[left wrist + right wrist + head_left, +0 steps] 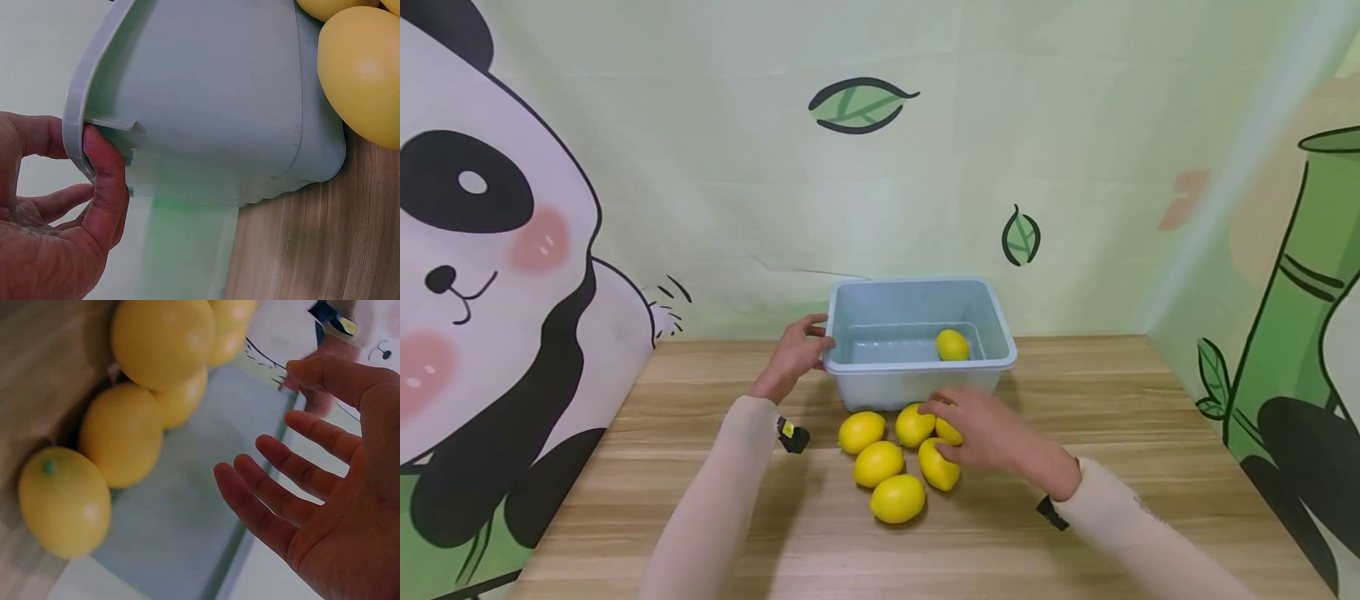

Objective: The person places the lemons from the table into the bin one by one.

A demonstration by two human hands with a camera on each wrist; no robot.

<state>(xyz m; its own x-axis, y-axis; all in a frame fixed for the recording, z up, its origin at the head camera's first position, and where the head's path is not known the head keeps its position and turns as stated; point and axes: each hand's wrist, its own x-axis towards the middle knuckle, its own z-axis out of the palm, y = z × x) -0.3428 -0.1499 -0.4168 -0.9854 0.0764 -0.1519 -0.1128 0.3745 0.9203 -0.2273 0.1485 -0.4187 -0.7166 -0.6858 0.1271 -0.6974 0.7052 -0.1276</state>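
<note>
A blue-grey plastic basin (880, 383) stands on the table with one lemon (952, 345) inside. My left hand (796, 354) grips the basin's left rim, and in the left wrist view the thumb and fingers of that hand (69, 212) pinch the rim (74, 119). Several lemons (898, 498) lie in a group in front of the basin. Over the right side of the group is my right hand (985, 429), partly covering a lemon (948, 431). The right wrist view shows that hand (312, 487) with its fingers spread and nothing held, near the lemons (122, 434).
The wooden table (1075, 392) extends on both sides of the basin. Behind it hangs a pale green cloth backdrop (737, 167) with leaves, a panda (475, 250) at the left and bamboo (1285, 333) at the right.
</note>
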